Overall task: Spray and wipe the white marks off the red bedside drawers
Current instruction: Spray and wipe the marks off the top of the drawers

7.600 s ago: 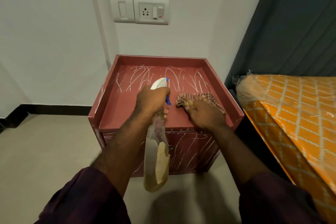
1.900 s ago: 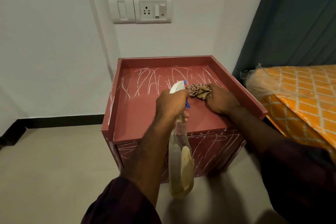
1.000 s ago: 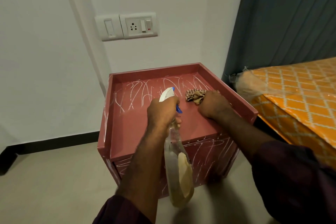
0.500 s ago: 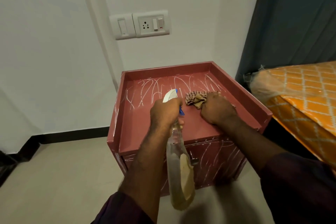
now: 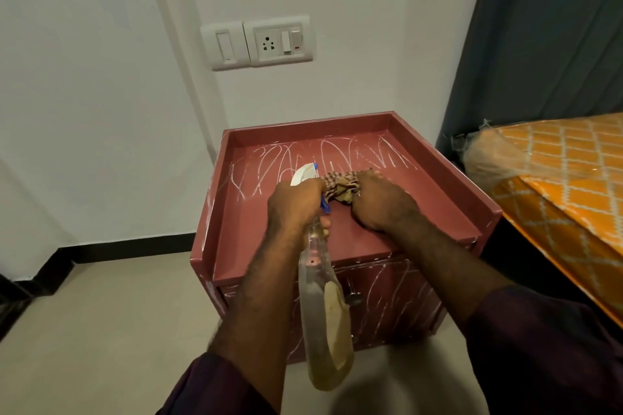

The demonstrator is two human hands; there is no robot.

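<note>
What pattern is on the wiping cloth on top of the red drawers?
The cloth has a small brown-and-cream check, clearest in the head view.

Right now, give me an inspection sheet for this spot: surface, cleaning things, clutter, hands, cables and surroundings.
Surface: the top of the red drawers is bare on the near half; white marks cover the far half and the drawer front.
Job's things: spray bottle with yellowish liquid at its bottom, hanging before the drawer front; checked cloth bunched on the top beside the marks.
Clutter: nothing seen.
Hands: left hand grips the spray bottle at its neck; right hand grips the cloth on the top.
Cables: nothing seen; the wall socket has nothing plugged in.
Surroundings: white wall, dark curtain, orange mattress to the right, pale floor.
</note>
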